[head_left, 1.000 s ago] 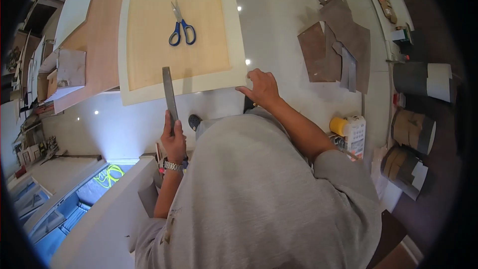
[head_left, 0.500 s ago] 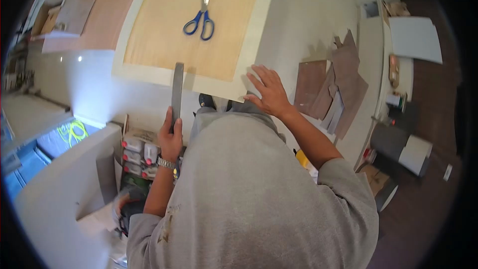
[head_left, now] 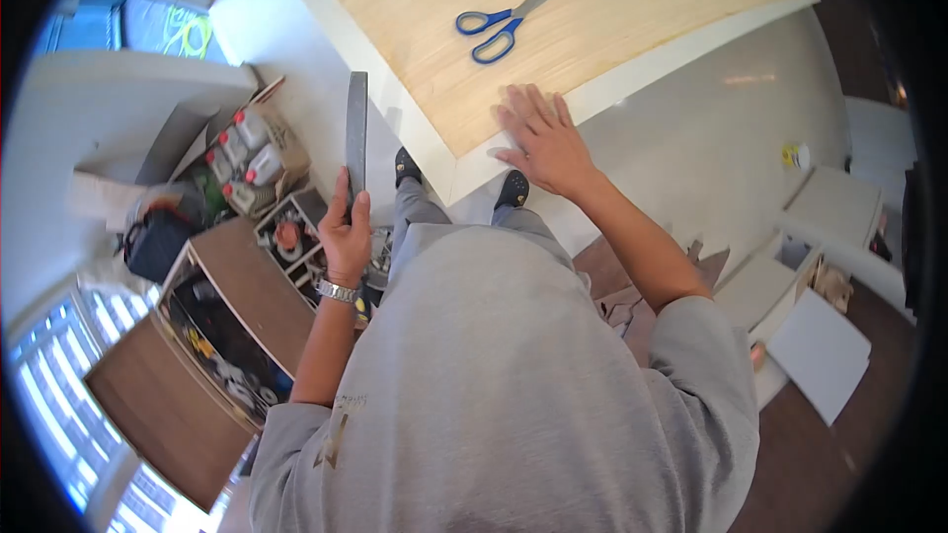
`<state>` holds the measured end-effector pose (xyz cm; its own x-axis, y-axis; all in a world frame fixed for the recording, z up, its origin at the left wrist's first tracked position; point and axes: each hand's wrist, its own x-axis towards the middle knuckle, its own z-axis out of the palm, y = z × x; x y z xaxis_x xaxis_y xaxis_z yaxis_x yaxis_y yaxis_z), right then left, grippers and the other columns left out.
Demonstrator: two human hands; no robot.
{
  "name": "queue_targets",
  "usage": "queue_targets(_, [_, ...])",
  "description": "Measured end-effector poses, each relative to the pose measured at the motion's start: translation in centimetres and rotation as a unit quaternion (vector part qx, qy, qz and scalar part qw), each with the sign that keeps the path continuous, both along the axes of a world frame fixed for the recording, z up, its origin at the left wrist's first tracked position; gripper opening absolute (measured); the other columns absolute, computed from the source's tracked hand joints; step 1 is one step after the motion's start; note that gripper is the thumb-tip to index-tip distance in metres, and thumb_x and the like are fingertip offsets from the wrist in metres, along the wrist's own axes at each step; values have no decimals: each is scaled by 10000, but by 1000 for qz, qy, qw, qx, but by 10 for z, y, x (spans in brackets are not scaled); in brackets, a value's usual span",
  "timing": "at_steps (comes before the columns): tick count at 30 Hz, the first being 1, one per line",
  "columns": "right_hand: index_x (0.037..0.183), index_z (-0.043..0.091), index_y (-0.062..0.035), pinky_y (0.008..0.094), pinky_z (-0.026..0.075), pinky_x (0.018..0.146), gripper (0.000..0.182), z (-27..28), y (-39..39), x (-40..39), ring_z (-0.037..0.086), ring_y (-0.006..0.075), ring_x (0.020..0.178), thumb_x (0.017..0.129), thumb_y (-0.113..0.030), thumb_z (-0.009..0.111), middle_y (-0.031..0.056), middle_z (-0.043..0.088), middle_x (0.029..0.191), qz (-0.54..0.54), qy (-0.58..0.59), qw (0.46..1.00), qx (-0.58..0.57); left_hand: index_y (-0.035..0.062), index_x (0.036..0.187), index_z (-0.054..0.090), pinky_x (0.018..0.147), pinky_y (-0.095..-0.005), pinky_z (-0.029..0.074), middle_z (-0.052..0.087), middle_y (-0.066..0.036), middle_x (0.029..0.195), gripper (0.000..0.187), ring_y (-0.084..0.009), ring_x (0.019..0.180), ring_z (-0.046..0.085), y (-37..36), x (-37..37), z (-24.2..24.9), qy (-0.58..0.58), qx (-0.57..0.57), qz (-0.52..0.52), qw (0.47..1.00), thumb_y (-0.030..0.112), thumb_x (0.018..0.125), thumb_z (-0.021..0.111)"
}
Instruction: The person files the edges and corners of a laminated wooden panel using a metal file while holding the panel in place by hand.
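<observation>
Gripping the lower end of a flat metal file (head_left: 355, 133), the left hand (head_left: 346, 232) is closed around it, its long axis running straight away from the fingers, the far tip just off the panel's pale border. The right hand (head_left: 543, 143) is laid flat, fingers spread, on the wooden panel (head_left: 632, 10) near its closest corner, holding nothing. Blue scissors (head_left: 499, 22) lie just beyond those fingers. Should the panel be pressed unevenly, it could shift under the file and the edge be gouged

Matt pale wood veneer panel (head_left: 592, 10), dull grey metal file (head_left: 355, 133), blue plastic-handled scissors (head_left: 499, 22), glossy white floor (head_left: 711, 138)
</observation>
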<state>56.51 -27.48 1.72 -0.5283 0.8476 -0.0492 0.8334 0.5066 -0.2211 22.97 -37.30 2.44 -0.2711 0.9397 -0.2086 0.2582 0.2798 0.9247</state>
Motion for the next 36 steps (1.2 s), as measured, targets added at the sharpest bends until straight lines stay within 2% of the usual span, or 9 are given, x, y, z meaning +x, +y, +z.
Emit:
queue_targets(6, [1491,474,-166,584,168,1220,649,0,-25,-14,244,270,1525,967,-543,539,61,327,1630,214,42,975,-39,22,1480,488,560,-202,420,600,37,834,529,-22,630,476,-92,52,7,-12,-73,108,991,157,992,641])
queue_targets(12, [1410,570,-180,590,244,1183,561,-5,1,7,331,286,1477,943,-487,612,61,402,1580,164,25,985,36,29,1470,502,674,-262,480,710,-22,1014,520,-86,735,531,-140,72,5,-45,-124,123,984,165,990,649])
queue_targets(16, [1357,616,-167,597,266,1168,515,-10,9,12,375,290,1451,926,-444,662,63,449,1543,215,50,974,44,38,1471,494,805,-297,514,737,-186,1098,561,-129,861,626,-156,86,-7,72,-83,87,990,201,967,680])
queue_targets(20, [1341,628,-162,600,279,1162,491,-5,20,15,382,295,1446,930,-426,668,60,458,1538,243,45,968,38,18,1475,475,1038,-314,450,591,-198,1416,577,-170,1253,579,-159,116,7,30,-94,100,990,192,966,682])
queue_targets(24, [1359,616,-153,610,251,1173,512,-7,43,34,366,303,1458,946,-454,635,69,439,1556,282,43,958,27,81,1487,483,870,-342,531,689,-258,1194,592,-194,992,703,-149,165,7,94,-147,111,978,202,950,700])
queue_targets(25, [1366,611,-149,611,239,1177,522,-8,50,44,361,305,1462,950,-462,626,76,433,1562,282,47,958,28,112,1484,497,759,-325,531,704,-248,973,581,-195,768,651,-148,182,-6,154,-29,131,979,220,951,701])
queue_targets(28, [1386,595,-139,615,213,1184,545,-15,75,81,349,312,1470,960,-478,605,95,417,1573,257,56,964,30,98,1464,518,676,-323,505,674,-226,863,547,-212,651,551,-138,232,-16,168,-74,172,968,236,963,688])
queue_targets(29, [1393,590,-136,616,206,1185,552,-17,88,92,345,315,1473,963,-481,599,102,412,1576,246,57,967,34,126,1453,535,656,-384,494,654,-176,798,524,-286,673,611,-133,248,-23,146,-47,202,967,222,958,677])
queue_targets(36, [1415,567,-134,622,256,1152,544,-19,135,124,389,331,1430,949,-405,641,123,437,1547,189,101,975,51,144,1464,527,653,-405,494,626,-162,743,505,-303,659,600,-117,296,-30,209,-60,231,948,199,977,651])
